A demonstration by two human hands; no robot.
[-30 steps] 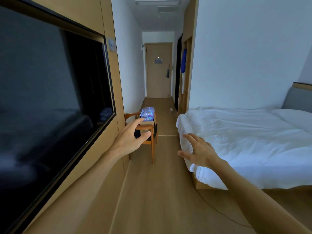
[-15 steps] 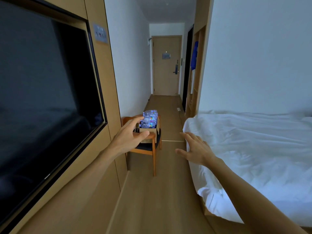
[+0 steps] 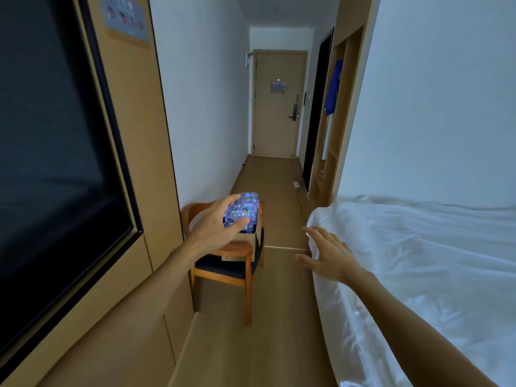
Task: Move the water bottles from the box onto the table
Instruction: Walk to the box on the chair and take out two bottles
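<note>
A cardboard box (image 3: 255,229) stands on a wooden chair (image 3: 231,270) against the left wall, some way ahead of me. Several clear water bottles (image 3: 245,206) with blue labels fill it, their caps showing. My left hand (image 3: 216,227) is stretched out in front of the box, fingers spread, holding nothing and not touching it. My right hand (image 3: 329,255) is raised beside the bed corner, fingers apart and empty. No table is in view.
A large dark TV screen (image 3: 55,152) is set in the wood-panelled wall on the left. A bed with white sheets (image 3: 418,261) fills the right. Between them a narrow wood floor (image 3: 268,344) runs to a closed door (image 3: 277,104); open shelves (image 3: 335,121) stand at the right of the corridor.
I have walked forward: the chair and box are nearer and larger, the TV and bed have slid past. Both hands stay raised and open.
</note>
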